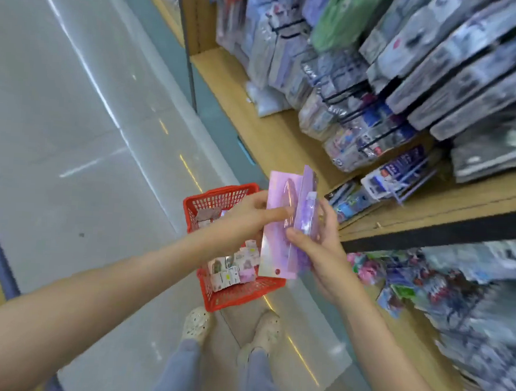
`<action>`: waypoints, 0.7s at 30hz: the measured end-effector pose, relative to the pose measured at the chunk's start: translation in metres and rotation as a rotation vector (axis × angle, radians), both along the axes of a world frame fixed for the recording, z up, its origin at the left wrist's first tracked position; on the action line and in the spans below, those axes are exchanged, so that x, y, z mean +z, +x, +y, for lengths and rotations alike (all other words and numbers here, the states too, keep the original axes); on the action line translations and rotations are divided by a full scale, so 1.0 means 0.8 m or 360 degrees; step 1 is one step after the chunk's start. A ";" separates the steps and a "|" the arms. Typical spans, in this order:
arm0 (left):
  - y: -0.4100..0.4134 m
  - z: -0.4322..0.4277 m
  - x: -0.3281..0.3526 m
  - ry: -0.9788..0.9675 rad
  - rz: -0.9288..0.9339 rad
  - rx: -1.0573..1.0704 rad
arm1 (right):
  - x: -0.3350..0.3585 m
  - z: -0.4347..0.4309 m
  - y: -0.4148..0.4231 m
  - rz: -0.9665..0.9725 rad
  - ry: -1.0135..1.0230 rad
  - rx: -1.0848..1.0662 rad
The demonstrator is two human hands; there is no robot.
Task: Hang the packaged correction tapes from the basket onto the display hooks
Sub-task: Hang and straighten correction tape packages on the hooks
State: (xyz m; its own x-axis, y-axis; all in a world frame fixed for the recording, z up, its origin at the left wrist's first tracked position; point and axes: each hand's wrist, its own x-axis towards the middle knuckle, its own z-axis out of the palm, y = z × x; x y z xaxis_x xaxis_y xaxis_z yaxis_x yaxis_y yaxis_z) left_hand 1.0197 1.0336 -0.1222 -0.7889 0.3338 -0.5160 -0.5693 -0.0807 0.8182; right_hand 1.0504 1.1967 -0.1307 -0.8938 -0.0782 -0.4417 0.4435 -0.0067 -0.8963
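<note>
Two flat packaged correction tapes are up in front of me above the red basket (217,197). My left hand (249,216) pinches the pink pack (274,226) by its left edge, thumb across its face. My right hand (317,244) grips the purple pack (305,216) from the right, fingers curled behind it. The two packs overlap edge to edge. The basket stands on the floor below and holds several small boxed items (234,266). Black display hooks (375,139) with hanging packs stick out of the shelf unit at upper right.
A wooden shelf (255,113) runs diagonally on the right, with a lower shelf edge (430,230) close to my right hand. Densely hung stationery packs (439,70) fill the racks. My feet (230,329) stand just behind the basket on a glossy grey floor (74,123).
</note>
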 end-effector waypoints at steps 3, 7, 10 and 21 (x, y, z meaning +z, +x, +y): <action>0.000 0.029 0.093 -0.0060 0.0242 -0.0113 | 0.087 0.029 0.028 0.0294 0.0072 -0.0240; 0.020 0.085 0.218 -0.0042 0.0564 -0.0302 | 0.214 0.090 0.088 0.0682 0.0218 -0.0499; 0.060 0.136 0.302 0.0027 0.0764 -0.0447 | 0.293 0.142 0.156 0.0949 0.0514 -0.0605; 0.298 0.362 0.470 0.0183 0.1372 -0.0713 | 0.445 0.346 0.412 0.1324 0.1489 -0.0758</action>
State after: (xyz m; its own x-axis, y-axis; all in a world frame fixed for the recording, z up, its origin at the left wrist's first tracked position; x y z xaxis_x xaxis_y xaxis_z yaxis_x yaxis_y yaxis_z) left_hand 1.2585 1.3232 0.2536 -0.6682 0.7066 0.2328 0.2232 -0.1081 0.9688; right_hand 1.3799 1.4738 0.2251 -0.7765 0.3449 0.5273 -0.1062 0.7532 -0.6491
